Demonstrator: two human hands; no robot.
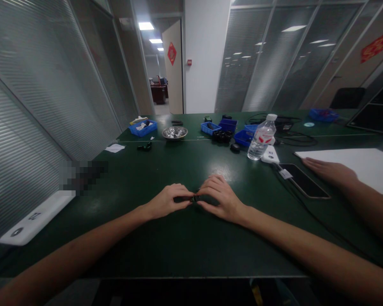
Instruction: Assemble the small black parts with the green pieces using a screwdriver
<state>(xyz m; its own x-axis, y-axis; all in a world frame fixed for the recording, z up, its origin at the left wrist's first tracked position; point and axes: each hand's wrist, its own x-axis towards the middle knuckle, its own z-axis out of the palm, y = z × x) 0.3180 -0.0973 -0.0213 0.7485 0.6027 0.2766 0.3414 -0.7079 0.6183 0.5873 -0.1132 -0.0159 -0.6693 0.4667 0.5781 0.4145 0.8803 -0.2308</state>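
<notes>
Lying along the left edge of the dark green, smooth-topped desk [166,246], a long white bar-shaped device [36,219] probably sits there to keep out of the arms' way. Farther back come a blue rectangular plastic tray [142,128] and a round shiny metal bowl [175,134], whose raised rims likely stop small items from scattering. Near the middle, the left hand [170,200] pinches a small dark piece [193,198] of unclear material between thumb and fingers; the right hand [221,199] grips it from the opposite side, its fingers curved over. The piece is thus between the two sets of fingertips, in front of the person, presumably held from both sides for steadiness and fine control. Its long axis seems to run left to right, in line with the two grips, but fingers cover much of it, so I cannot tell which end points where. Beyond the right hand stands an upright clear plastic bottle [262,138] with a white cap, then a flat black-screened phone [306,180]; at far right, another person's hand [332,172] rests on a white flat sheet [370,163], perhaps steadying it.
</notes>
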